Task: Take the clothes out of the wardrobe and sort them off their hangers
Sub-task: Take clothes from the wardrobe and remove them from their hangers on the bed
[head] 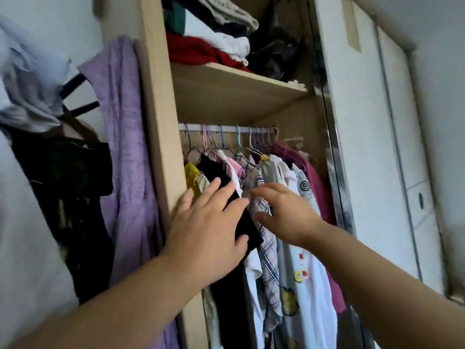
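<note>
Several garments hang on coloured hangers from a metal rail (226,128) inside an open wooden wardrobe (161,137). From the left they include a yellow top (191,175), a black garment (214,170), a plaid shirt (269,263), a white printed shirt (309,285) and a magenta one (317,187). My left hand (208,235) reaches in with straight fingers lying against the black garment. My right hand (281,212) hovers with spread fingers at the plaid shirt, holding nothing.
A shelf (234,96) above the rail carries folded clothes, red, white and green. A purple cloth (123,157) hangs over the wardrobe's left side, with dark garments (70,197) on hangers beside it. A white sliding door (382,147) stands at the right.
</note>
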Demonstrator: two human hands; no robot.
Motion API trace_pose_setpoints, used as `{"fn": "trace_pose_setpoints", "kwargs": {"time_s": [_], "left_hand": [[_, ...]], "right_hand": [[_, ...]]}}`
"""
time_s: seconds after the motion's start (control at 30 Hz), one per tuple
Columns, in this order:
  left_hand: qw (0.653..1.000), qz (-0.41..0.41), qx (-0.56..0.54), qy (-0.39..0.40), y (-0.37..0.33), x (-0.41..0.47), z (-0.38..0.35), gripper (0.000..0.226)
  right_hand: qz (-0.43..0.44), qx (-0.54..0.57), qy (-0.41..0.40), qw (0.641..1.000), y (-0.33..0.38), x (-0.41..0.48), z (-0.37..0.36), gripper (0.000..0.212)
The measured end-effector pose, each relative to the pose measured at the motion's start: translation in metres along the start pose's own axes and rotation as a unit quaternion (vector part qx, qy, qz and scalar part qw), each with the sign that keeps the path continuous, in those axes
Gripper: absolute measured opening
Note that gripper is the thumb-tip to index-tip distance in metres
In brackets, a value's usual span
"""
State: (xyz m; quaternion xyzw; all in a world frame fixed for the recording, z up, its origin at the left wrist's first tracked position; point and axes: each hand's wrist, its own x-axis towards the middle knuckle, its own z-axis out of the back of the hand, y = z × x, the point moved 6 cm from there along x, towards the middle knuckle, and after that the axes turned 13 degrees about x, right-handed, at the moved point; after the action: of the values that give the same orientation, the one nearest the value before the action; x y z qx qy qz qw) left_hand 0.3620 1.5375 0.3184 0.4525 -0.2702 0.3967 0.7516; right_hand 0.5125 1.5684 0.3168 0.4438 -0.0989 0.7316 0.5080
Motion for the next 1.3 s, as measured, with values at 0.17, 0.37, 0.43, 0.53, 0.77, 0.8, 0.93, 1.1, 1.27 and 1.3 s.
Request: {"fn": "trace_pose_setpoints", "kwargs": {"time_s": [0.17,0.37,0.43,0.53,0.77,0.8,0.93,1.1,1.27,1.3], "left_hand": [[0.991,0.091,0.097,-0.018,0.053,0.038,0.025,0.065],[0.97,0.211,0.07,-0.1,0.093,0.07,0.039,0.092],[0.96,0.251,0.047,-0.11,0.098,0.075,0.036,0.1],[0.945,0.306,0.008,-0.117,0.101,0.076,0.033,0.101],[0.913,0.372,-0.02,-0.164,0.107,0.071,0.025,0.096],[0.913,0.372,-0.021,-0.165,0.107,0.07,0.024,0.096],[0.913,0.373,-0.022,-0.165,0.109,0.07,0.023,0.095],[0.911,0.378,-0.031,-0.165,0.108,0.068,0.022,0.094],[0.912,0.376,-0.021,-0.161,0.107,0.068,0.025,0.095],[0.913,0.375,-0.021,-0.158,0.107,0.069,0.026,0.095]], "right_hand": [[0.082,0.045,0.06,0.994,0.013,0.074,-0.019,0.059],[0.126,0.082,0.096,0.984,0.03,0.139,-0.041,0.036],[0.125,0.06,0.119,0.983,0.033,0.157,-0.05,0.03],[0.078,0.056,0.133,0.986,0.03,0.182,-0.065,0.038],[-0.041,0.023,0.138,0.989,0.005,0.213,-0.115,0.035],[-0.044,0.007,0.121,0.992,0.004,0.215,-0.116,0.033],[-0.043,0.017,0.04,0.998,0.0,0.217,-0.111,0.021],[-0.055,0.076,0.001,0.996,-0.003,0.223,-0.092,0.019],[-0.043,0.125,-0.018,0.991,-0.015,0.222,-0.062,0.022],[-0.032,0.13,-0.019,0.991,-0.021,0.218,-0.055,0.022]]}}
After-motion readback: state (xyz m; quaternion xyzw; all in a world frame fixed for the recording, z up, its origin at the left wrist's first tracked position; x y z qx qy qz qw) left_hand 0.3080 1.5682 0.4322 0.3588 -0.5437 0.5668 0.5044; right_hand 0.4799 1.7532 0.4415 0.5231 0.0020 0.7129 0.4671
